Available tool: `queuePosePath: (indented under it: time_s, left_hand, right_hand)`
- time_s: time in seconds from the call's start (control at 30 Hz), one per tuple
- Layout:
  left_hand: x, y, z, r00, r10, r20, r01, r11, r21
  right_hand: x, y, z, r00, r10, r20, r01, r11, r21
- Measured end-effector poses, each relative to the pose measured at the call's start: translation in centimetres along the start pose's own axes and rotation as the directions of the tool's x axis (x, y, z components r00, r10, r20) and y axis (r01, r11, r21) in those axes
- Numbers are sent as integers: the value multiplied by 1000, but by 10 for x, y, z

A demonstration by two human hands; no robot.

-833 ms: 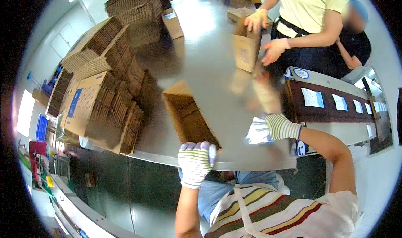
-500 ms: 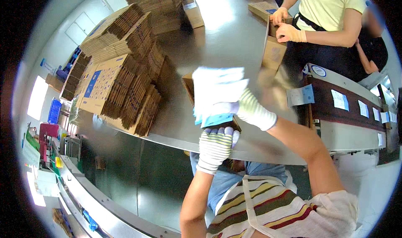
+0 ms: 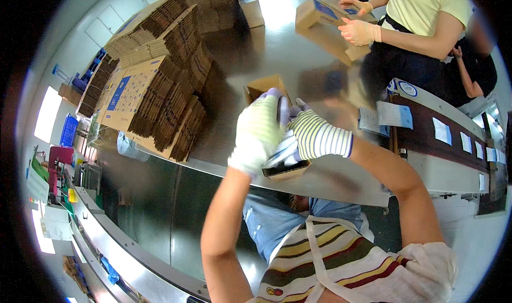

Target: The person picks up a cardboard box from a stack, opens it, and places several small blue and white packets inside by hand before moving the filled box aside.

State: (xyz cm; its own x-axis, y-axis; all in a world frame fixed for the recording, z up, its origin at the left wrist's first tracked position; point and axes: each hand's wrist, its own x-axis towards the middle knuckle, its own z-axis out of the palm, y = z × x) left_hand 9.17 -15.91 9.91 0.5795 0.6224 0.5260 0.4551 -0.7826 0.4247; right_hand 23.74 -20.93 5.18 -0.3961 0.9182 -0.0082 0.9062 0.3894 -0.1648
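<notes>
An open cardboard box [image 3: 265, 83] stands on the metal table in front of me, largely hidden by my hands. Both hands wear striped knit gloves and are over its opening. My left hand [image 3: 258, 134] is blurred, its fingers curled down at the box's inner side against the white-and-blue flat packets [image 3: 284, 151]. Pressed close to it from the right, my right hand [image 3: 321, 136] has its fingers bent around the same packets. Their lower ends slant into the box's near end, and the gloves cover the rest.
Tall stacks of flattened cardboard boxes [image 3: 140, 97] fill the table's left side. On the right, a dark conveyor belt [image 3: 421, 137] carries similar packets, with some overhanging [image 3: 394, 114] its end. Across the table, a gloved co-worker handles a closed carton [image 3: 320, 14].
The packets went from raised above the box down into its opening. My left hand moved up from the box's near edge onto them. The co-worker's carton has been turned and moved left.
</notes>
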Motion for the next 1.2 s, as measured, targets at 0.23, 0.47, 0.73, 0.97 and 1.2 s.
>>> queuePosePath:
  time_s: [0.23, 0.47, 0.73, 0.97, 1.2]
  left_hand:
    - [37, -41, 57, 471, -229, 852, -135, 936, 327]
    - [13, -51, 89, 224, -263, 938, -66, 957, 284]
    - [-24, -2, 21, 398, -18, 917, -169, 981, 92]
    - [-60, 6, 15, 791, 12, 611, -108, 987, 119]
    - [-61, 6, 22, 845, -13, 535, -61, 991, 121]
  right_hand:
    - [-49, -26, -12, 976, -19, -218, 63, 979, 195]
    - [-59, -37, 18, 937, 30, -348, 0, 996, 86]
    - [-64, -22, 12, 927, 27, -375, 46, 982, 185]
    - [-74, 20, 17, 851, -3, -525, 181, 941, 287]
    - [-137, 162, -8, 896, 442, 36, -441, 897, -40]
